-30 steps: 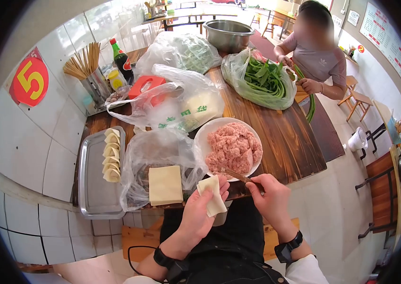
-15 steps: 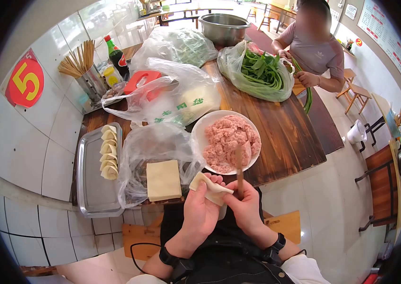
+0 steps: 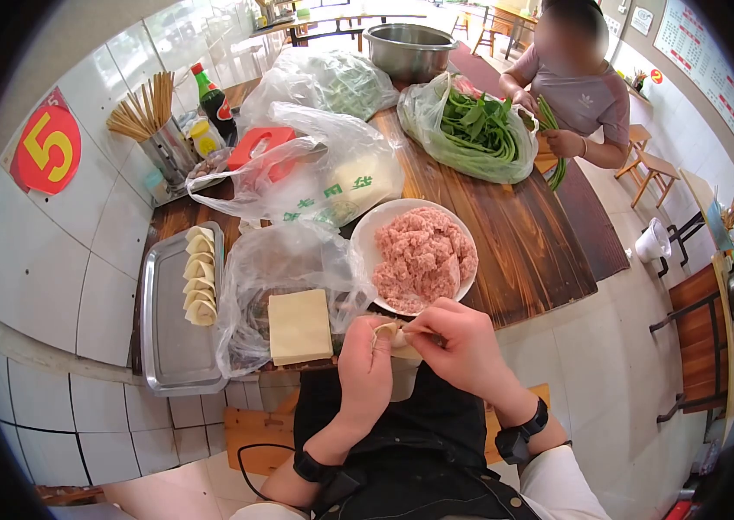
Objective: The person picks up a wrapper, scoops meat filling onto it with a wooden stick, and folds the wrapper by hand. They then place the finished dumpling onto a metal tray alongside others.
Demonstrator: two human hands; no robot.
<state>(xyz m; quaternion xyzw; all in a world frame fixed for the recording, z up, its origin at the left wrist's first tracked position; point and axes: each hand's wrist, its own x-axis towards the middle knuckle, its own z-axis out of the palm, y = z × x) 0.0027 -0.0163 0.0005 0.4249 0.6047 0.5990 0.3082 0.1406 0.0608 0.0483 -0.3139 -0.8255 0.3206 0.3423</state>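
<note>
My left hand (image 3: 365,368) is closed around a partly folded wonton (image 3: 389,331) at the table's front edge. On the other side, my right hand (image 3: 455,345) pinches the wonton's edge between thumb and fingers. Whether the wooden stick is still in my right hand is hidden. Just beyond my hands stands a white bowl (image 3: 364,238) heaped with pink minced meat (image 3: 423,256). A stack of square wrappers (image 3: 299,327) lies left of my hands on a clear plastic bag (image 3: 246,295). Several folded wontons (image 3: 200,277) sit in a row in a metal tray (image 3: 178,368).
Behind are a white plastic bag (image 3: 298,191), a red box (image 3: 261,147), a sauce bottle (image 3: 214,104), a chopstick holder (image 3: 168,143) and a metal pot (image 3: 410,52). Across the table, a person (image 3: 579,104) handles green stems beside a bag of leafy greens (image 3: 484,139).
My right hand has turned over and come in against the left, closing the wrapper between them. The upright wooden stick no longer shows. The other person's stems have shifted.
</note>
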